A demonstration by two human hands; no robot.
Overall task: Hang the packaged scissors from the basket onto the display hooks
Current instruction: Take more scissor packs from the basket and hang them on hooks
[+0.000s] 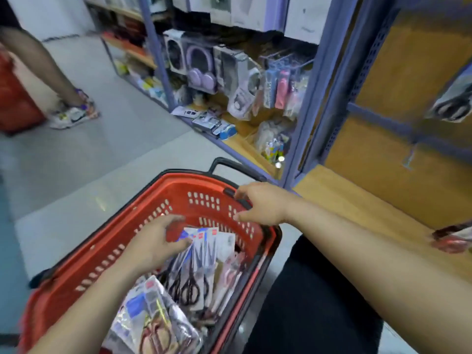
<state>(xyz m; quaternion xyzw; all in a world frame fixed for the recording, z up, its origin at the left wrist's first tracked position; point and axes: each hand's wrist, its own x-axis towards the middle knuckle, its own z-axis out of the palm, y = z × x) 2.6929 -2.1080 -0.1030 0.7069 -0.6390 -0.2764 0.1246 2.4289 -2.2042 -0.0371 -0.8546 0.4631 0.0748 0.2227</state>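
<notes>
Packaged scissors (201, 254) lie fanned in the red basket (89, 264), with long axes pointing away from the body and header cards at the far end. Left hand (155, 244) is nearer — fingers curled, pinching the headers. Right hand (260, 203) is relaxed, with fingers on the far rim. Display panel (398, 80) is up and to the right — the right-arm side.

Light was bright, even, w/ soft shadows; faint glare on floor (100, 203); edges warped & blurred, esp. right side.
</notes>
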